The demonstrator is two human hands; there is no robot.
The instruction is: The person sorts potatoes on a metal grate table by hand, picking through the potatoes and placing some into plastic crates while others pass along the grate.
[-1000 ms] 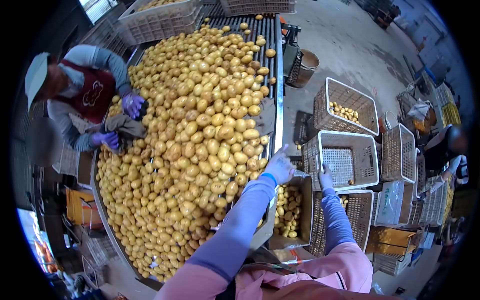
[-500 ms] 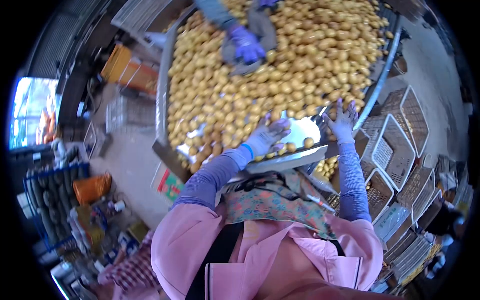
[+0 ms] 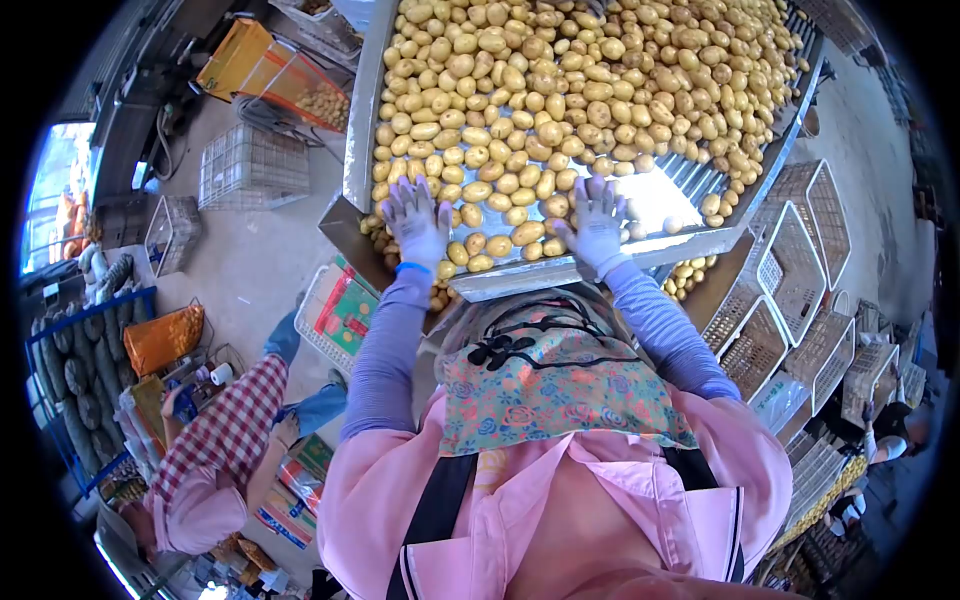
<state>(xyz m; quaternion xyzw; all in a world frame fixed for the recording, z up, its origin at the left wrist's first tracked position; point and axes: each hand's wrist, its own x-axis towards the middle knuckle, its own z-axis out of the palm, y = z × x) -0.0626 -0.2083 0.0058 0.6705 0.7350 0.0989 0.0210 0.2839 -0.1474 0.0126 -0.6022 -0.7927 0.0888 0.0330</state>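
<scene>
Many yellow-skinned potatoes (image 3: 549,133), heaped on the far part of the metal surface (image 3: 650,200) and thinning to a loose scatter near its raised front lip (image 3: 500,283). Left hand (image 3: 418,232) in a pale glove with purple fingertips, palm down over the near-left scatter, fingers apart and pointing away from the body, with potatoes close on both sides. Right hand (image 3: 597,232) gloved likewise, just inside the lip, fingers apart, with potatoes beside the thumb and index finger. Nothing visibly clamped in either; firm contact under the palms impossible to tell

Between the two hands, a short band of loose potatoes, among them an elongated potato (image 3: 527,233), long axis running mostly from left to right, slightly tilted, and nearer to the right hand than to the left. Main heap straight ahead, beyond both sets of fingertips. To the right of the right hand, a bright bare patch and ridged metal bars (image 3: 700,185). Lower down, past the lip, more potatoes beside a brown container wall (image 3: 722,285), with plastic crates (image 3: 752,350) farther right. Off to the left, well apart from the hands, another person in a checked shirt (image 3: 225,412)
</scene>
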